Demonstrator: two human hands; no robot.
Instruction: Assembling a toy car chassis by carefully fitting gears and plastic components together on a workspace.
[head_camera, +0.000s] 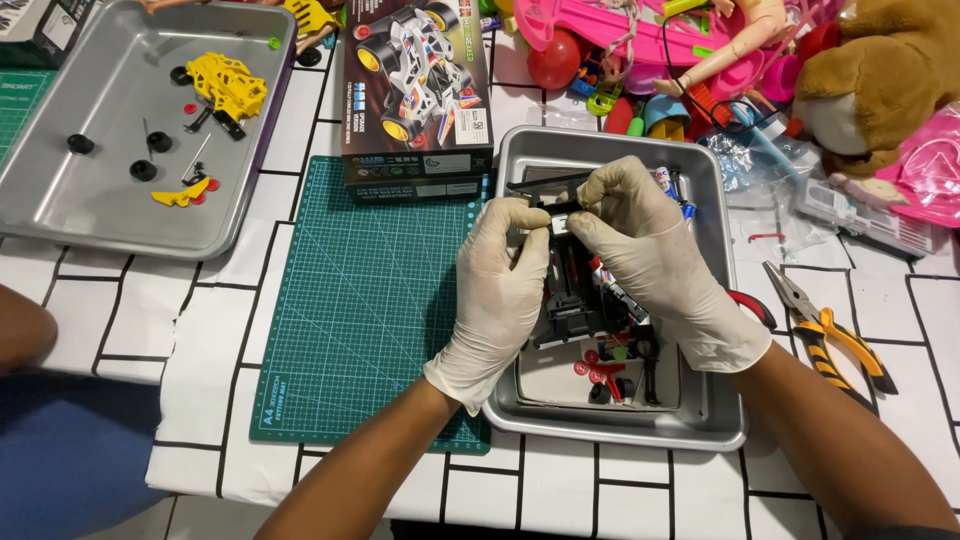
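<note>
From the head camera, both hands wear pale rubber gloves and meet over the near metal tray (715, 425). The left hand (503, 285) and the right hand (645, 250) each pinch one end of a small black plastic part (556, 208). The fingers of both hands are closed tight on it, thumbs on top, so the tiny piece does not slip. They hold it right above the tray, so a dropped bit would fall in the tray and not roll away.

In the tray, under the hands, lie more black car parts (580, 300) and some small red pieces (595, 372).

Left of the tray lies a green cutting mat (360, 300) on the worktop (110, 330). Behind the mat stands the toy car box (415, 90). Far left of the tray is a second metal tray (60, 215) with a yellow car frame (228, 85) and black wheels (143, 170). Just right of the near tray lie yellow-handled pliers (835, 335), close enough to grab. Behind the tray sits a pile of toys (700, 50).
</note>
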